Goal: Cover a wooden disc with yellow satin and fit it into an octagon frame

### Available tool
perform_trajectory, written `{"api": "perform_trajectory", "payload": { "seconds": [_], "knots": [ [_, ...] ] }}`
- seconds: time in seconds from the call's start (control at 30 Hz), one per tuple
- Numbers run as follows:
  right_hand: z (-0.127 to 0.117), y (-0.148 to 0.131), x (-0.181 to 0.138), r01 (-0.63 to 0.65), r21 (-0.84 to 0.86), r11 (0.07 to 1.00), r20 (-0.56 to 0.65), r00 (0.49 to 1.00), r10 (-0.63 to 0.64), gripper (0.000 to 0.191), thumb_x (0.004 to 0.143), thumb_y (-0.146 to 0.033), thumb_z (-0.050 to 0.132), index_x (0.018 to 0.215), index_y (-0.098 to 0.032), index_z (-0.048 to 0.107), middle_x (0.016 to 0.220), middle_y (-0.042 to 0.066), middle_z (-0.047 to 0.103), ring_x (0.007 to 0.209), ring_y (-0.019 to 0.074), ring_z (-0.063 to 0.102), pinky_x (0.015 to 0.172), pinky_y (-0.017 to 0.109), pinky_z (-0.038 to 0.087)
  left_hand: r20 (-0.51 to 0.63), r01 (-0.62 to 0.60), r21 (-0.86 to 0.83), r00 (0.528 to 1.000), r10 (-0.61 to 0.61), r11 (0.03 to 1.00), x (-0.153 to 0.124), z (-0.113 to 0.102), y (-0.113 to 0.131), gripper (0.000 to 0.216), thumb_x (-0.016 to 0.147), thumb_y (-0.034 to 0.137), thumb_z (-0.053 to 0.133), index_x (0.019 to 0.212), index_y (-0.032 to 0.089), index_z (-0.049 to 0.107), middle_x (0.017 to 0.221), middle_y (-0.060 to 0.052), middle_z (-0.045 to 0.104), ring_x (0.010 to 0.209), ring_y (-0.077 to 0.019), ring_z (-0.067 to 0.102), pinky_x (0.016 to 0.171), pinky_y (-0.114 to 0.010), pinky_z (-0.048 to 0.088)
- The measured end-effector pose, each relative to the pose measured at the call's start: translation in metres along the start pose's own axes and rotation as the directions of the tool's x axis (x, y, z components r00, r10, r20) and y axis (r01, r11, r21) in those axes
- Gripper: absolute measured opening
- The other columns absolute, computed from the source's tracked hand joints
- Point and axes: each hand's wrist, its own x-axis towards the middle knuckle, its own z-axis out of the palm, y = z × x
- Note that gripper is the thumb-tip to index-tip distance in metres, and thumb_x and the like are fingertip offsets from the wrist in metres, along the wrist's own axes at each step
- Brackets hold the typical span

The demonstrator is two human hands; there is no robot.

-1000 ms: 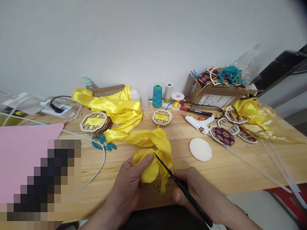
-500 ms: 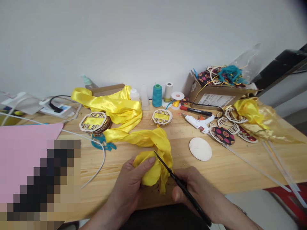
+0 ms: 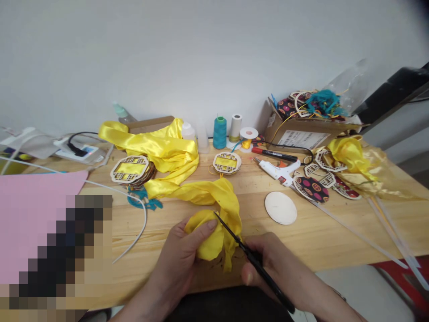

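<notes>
- from where you stand, what is the state of the left hand (image 3: 182, 250)?
- grip closed on yellow cloth (image 3: 210, 243), thumb pressed on top; the other fingers are mostly hidden.
- location of that cloth?
- held just in from the middle of the near edge of the tabletop (image 3: 338, 243), with yellow folds close behind it.
- and the right hand (image 3: 271, 257)?
- grip closed around the handle of black scissors (image 3: 254, 259). the tip points at the cloth, just beside the left thumb. i cannot tell whether the blades are parted.
- other items noted?
- a white oval disc (image 3: 280, 208) lies flat beyond the right hand, with a glue gun (image 3: 281, 173) behind it. a teal thread spool (image 3: 220, 134) stands upright near the far edge; a cardboard box (image 3: 296, 134) sits towards the far right corner.
</notes>
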Motion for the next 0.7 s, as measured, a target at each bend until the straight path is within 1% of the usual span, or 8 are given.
{"api": "perform_trajectory", "payload": {
  "seconds": [0.13, 0.33, 0.43, 0.53, 0.6, 0.7],
  "knots": [
    [-0.0013, -0.0007, -0.0001, 0.076, -0.057, 0.996, 0.016, 0.997, -0.075, 0.038, 0.082, -0.052, 0.058, 0.074, -0.015, 0.057, 0.07, -0.002, 0.053, 0.06, 0.0101, 0.038, 0.052, 0.021, 0.03, 0.014, 0.027, 0.02, 1.0, -0.027, 0.999, 0.0013, -0.0014, -0.0022, 0.02, 0.069, 0.028, 0.076, 0.082, 0.014, 0.071, 0.072, -0.005, 0.073, 0.062, -0.0172, 0.065, 0.062, -0.027, 0.052],
    [-0.0025, 0.0018, -0.0012, 0.048, -0.104, 0.993, 0.002, 0.999, -0.048, 0.037, 0.082, -0.052, 0.057, 0.075, -0.016, 0.056, 0.067, -0.002, 0.051, 0.059, 0.0101, 0.037, 0.05, 0.021, 0.028, 0.046, 0.031, 0.066, 0.998, -0.034, 0.997, 0.0001, -0.0025, -0.0033, 0.02, 0.069, 0.028, 0.076, 0.081, 0.014, 0.072, 0.072, -0.006, 0.073, 0.062, -0.0173, 0.065, 0.063, -0.028, 0.052],
    [-0.002, 0.0011, -0.0007, 0.053, -0.099, 0.994, 0.0, 0.999, -0.054, 0.038, 0.083, -0.052, 0.056, 0.074, -0.015, 0.057, 0.073, -0.001, 0.055, 0.062, 0.011, 0.04, 0.052, 0.021, 0.031, 0.049, 0.022, 0.092, 0.998, -0.027, 0.995, -0.0003, -0.0034, -0.0026, 0.02, 0.069, 0.029, 0.076, 0.081, 0.014, 0.073, 0.072, -0.006, 0.073, 0.063, -0.0178, 0.065, 0.062, -0.028, 0.051],
    [-0.0015, -0.0003, -0.0002, 0.037, -0.1, 0.994, -0.016, 0.999, -0.038, 0.037, 0.081, -0.051, 0.058, 0.077, -0.015, 0.059, 0.077, 0.0, 0.058, 0.065, 0.0124, 0.043, 0.056, 0.022, 0.035, 0.048, 0.004, 0.104, 0.999, -0.009, 0.995, 0.0008, -0.0036, -0.002, 0.02, 0.068, 0.03, 0.077, 0.08, 0.013, 0.073, 0.071, -0.006, 0.073, 0.063, -0.0177, 0.065, 0.06, -0.026, 0.051],
    [-0.0014, -0.0004, -0.0003, 0.038, -0.08, 0.996, -0.028, 0.999, -0.04, 0.037, 0.079, -0.052, 0.06, 0.076, -0.015, 0.06, 0.075, 0.0, 0.058, 0.068, 0.0135, 0.044, 0.058, 0.022, 0.036, 0.05, -0.007, 0.109, 0.999, 0.002, 0.994, 0.0018, -0.0036, -0.0018, 0.02, 0.068, 0.029, 0.077, 0.08, 0.014, 0.073, 0.071, -0.006, 0.073, 0.062, -0.0172, 0.064, 0.059, -0.026, 0.051],
    [-0.0015, 0.0017, -0.0009, 0.009, -0.028, 1.0, -0.033, 0.999, -0.01, 0.039, 0.078, -0.053, 0.061, 0.069, -0.015, 0.059, 0.065, -0.001, 0.053, 0.065, 0.0133, 0.044, 0.057, 0.022, 0.036, 0.044, -0.014, 0.112, 0.999, 0.009, 0.994, 0.0023, -0.0038, -0.0013, 0.019, 0.067, 0.029, 0.077, 0.079, 0.014, 0.073, 0.072, -0.005, 0.073, 0.061, -0.0167, 0.064, 0.059, -0.026, 0.051]
  ]
}}
